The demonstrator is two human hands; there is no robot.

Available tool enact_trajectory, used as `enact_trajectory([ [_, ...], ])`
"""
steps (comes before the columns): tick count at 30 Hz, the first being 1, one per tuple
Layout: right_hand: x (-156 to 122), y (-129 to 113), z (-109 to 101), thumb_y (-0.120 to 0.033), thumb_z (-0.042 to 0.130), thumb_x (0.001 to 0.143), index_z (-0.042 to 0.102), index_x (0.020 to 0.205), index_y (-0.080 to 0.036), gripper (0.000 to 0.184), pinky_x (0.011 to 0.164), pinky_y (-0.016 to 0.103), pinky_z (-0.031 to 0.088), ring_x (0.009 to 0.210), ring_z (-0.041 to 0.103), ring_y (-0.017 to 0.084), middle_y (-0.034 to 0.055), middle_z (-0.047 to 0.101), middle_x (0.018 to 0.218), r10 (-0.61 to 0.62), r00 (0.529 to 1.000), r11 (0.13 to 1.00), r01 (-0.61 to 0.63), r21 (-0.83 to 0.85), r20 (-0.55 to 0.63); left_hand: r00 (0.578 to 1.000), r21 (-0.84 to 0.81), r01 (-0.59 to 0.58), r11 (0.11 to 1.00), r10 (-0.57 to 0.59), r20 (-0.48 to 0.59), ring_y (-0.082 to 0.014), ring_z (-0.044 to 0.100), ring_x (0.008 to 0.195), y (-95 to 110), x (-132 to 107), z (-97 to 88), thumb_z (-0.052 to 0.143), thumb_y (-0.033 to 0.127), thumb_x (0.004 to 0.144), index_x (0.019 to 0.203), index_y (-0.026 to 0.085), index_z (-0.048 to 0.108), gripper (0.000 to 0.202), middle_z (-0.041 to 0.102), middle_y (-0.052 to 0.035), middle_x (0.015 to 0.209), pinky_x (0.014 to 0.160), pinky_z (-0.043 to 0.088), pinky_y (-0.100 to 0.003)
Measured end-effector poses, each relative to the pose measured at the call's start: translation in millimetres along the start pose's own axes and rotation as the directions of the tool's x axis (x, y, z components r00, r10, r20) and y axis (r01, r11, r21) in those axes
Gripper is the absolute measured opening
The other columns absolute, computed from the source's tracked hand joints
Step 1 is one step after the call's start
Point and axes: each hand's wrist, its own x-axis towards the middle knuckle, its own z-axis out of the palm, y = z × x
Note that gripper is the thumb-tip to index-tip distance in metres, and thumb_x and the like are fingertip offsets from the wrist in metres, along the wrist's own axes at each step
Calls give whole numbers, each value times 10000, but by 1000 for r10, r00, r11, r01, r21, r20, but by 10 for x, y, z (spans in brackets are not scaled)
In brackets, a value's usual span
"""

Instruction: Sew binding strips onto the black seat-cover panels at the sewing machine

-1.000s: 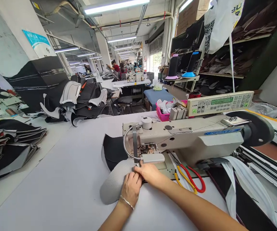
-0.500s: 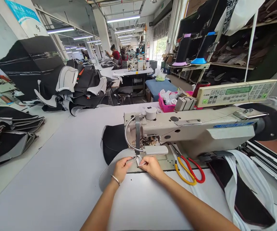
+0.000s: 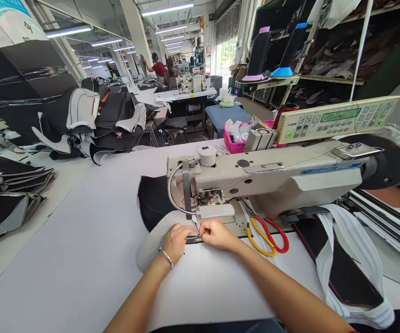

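Observation:
A grey and black fabric piece (image 3: 153, 239) lies partly under the head of a sewing machine (image 3: 234, 173); its black part (image 3: 154, 198) spreads out behind. My left hand (image 3: 176, 241), with a bracelet at the wrist, presses the grey fabric close to the needle area, fingers curled over its edge. Just right of it, my right hand (image 3: 215, 233) pinches the fabric's edge between thumb and fingertips. The needle and stitch line are hidden behind the machine's lamp (image 3: 215, 212) and my fingers. Scissors (image 3: 265, 231) with one red and one yellow handle rest right of my right hand.
A white strap (image 3: 366, 249) and a dark flat panel (image 3: 351, 273) lie at the right. Stacked fabric pieces (image 3: 9, 199) sit at the left, with a larger pile (image 3: 106, 118) behind. A pink basket (image 3: 234, 141) stands behind the machine. Co-workers (image 3: 165, 74) are far back.
My left hand has turned flatter over the fabric and moved closer to my right hand. The fingers of my right hand have drawn in at the edge. The whole view has shifted slightly.

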Motion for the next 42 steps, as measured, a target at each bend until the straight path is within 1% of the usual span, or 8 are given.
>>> enact_trajectory([
  [3, -5, -12, -72, -70, 502, 664, 590, 703, -147, 123, 536, 187, 319, 546, 480, 104, -37, 559, 591, 6, 999, 1000, -6, 0, 43, 997, 91, -73, 993, 70, 31, -201, 508, 812, 20, -27, 25, 394, 112, 754, 874, 242, 647, 309, 638, -53, 1000, 753, 372, -326],
  [7, -32, -43, 22, -141, 536, 715, 558, 855, -131, 142, 603, 221, 326, 655, 522, 148, 9, 597, 690, 57, 998, 996, -60, -73, -37, 983, 238, -186, 953, 179, 50, -181, 521, 772, 22, -72, 73, 388, 140, 801, 904, 249, 634, 288, 633, -61, 1019, 717, 365, -302],
  [11, -79, -52, 183, -122, 498, 752, 551, 754, -141, 56, 633, 251, 302, 668, 525, 162, 32, 592, 710, 70, 990, 984, -88, -152, -119, 965, 329, -261, 908, 258, 52, -177, 524, 759, 18, -107, 105, 385, 156, 818, 953, 234, 616, 279, 632, -80, 1012, 697, 354, -298],
  [16, -82, -9, 293, -105, 500, 764, 545, 677, -149, 108, 709, 265, 273, 654, 510, 128, 5, 593, 700, 5, 986, 984, -34, -174, -165, 967, 416, -256, 873, 229, 116, -191, 507, 784, 57, -130, 112, 358, 104, 800, 949, 214, 604, 308, 632, -74, 944, 708, 369, -307],
  [19, -70, 20, 289, -114, 525, 754, 557, 661, -151, 106, 691, 257, 267, 620, 496, 110, -14, 588, 668, -35, 988, 985, 9, -171, -148, 977, 504, -203, 840, 205, 51, -197, 499, 827, 72, -137, 135, 386, 51, 721, 899, 176, 598, 303, 593, -92, 997, 722, 404, -315],
  [28, -74, 94, 183, -110, 607, 747, 651, 701, -189, 101, 646, 245, 252, 662, 512, 105, -26, 577, 666, -237, 971, 948, 226, -223, -23, 908, 559, -317, 766, 415, -54, -154, 527, 772, -5, -111, 204, 380, 33, 739, 797, 177, 574, 248, 640, -20, 850, 679, 461, -273],
  [35, 5, 75, 263, -96, 443, 843, 638, 790, -152, 209, 578, 236, 250, 615, 500, 110, 13, 563, 654, -252, 967, 903, 223, -367, -33, 871, 603, -353, 715, 486, -66, -133, 536, 732, -92, 88, 49, 380, 63, 782, 757, 188, 599, 254, 646, -4, 792, 647, 460, -238],
  [42, 50, 66, 359, -83, 416, 799, 594, 1015, -145, 286, 605, 255, 286, 678, 513, 158, 68, 575, 792, -247, 964, 840, 164, -517, -97, 888, 682, -296, 669, 456, -62, -140, 551, 726, -291, 350, -70, 450, 94, 727, 675, 209, 614, 207, 624, -22, 764, 585, 440, -232],
])
